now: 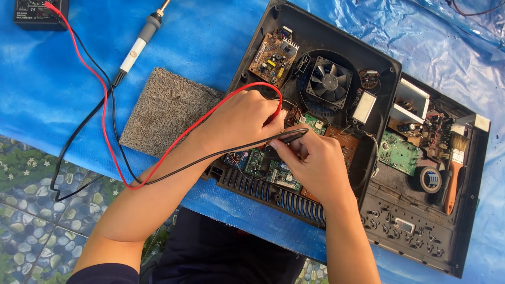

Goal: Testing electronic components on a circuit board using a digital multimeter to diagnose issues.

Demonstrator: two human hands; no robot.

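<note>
Two probes are being held over the guts of an opened-up black appliance that's lying on a blue sheet. The red probe is being pinched in the left hand, fingers curled tight around it, its tip hidden behind the fingers down by the small circuit boards near the middle. The black probe is being gripped in the right hand, thumb and fingers closed on it, lying almost flat and pointing right, just above a green board at the casing's near edge. Both hands are being kept close together, nearly touching.

The red lead and black lead are being trailed off left across the sheet, looping near the table edge and running up to a dark meter in the top left corner. A soldering iron is being left lying beside them, and a grey cloth pad is sitting next to the casing under the left forearm.

Inside the casing, a fan is being shown dead centre with a brown board to its left. Off to the right, a roll of black tape and a brush are being parked on the second panel.
</note>
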